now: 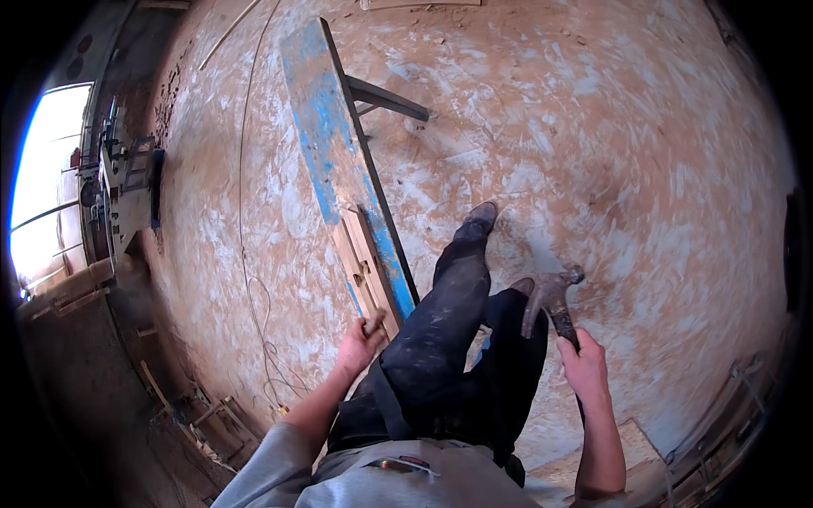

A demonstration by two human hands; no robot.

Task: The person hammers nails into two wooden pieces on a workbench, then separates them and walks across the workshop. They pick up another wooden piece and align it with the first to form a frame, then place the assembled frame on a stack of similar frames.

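In my right hand [586, 366] is a claw hammer [555, 298], its fingers wrapped round the dark handle and its head raised beyond my right knee. My left hand [357, 345] is closed on a short brown handle [373, 321]; the rest of that tool cannot be made out. Just beyond this hand, pale wooden pieces [359, 254] with cut slots lie lengthwise on a narrow bench [322, 127] with worn blue paint. My left leg lies alongside the near end of the bench, partly hiding it.
A splayed bench leg [385, 97] sticks out to the right. Along the left, a thin cable [243, 186] trails over the dusty, blotched floor [542, 127]. Machinery [127, 182] stands by a bright opening at far left. Scrap timber [212, 423] lies at lower left.
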